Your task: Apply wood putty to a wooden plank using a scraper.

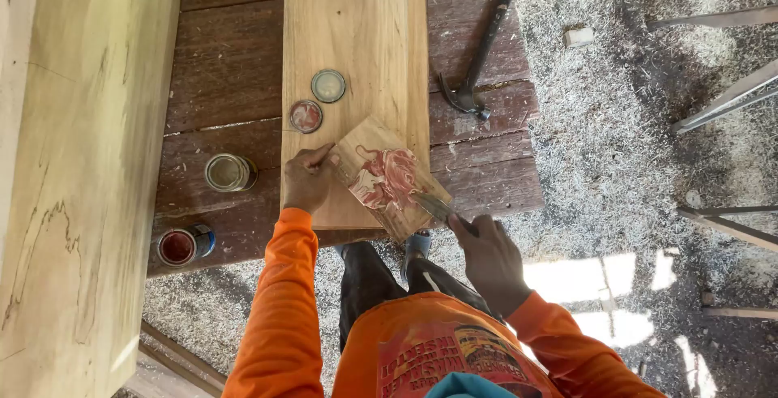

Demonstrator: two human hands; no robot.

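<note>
My right hand (486, 248) hides the putty knife (433, 203) handle, and the long plank (356, 57) runs off the top edge.

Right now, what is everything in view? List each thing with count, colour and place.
small board: 1, light wood smeared red and cream, on the plank
putty knife: 1, metal, on the small board
plank: 1, pale, on the table
lids: 2, round, on the plank
cans: 2, open, on the table
hammer: 1, dark, right of the plank
left hand: steadies the small board
right hand: holds the putty knife
</note>
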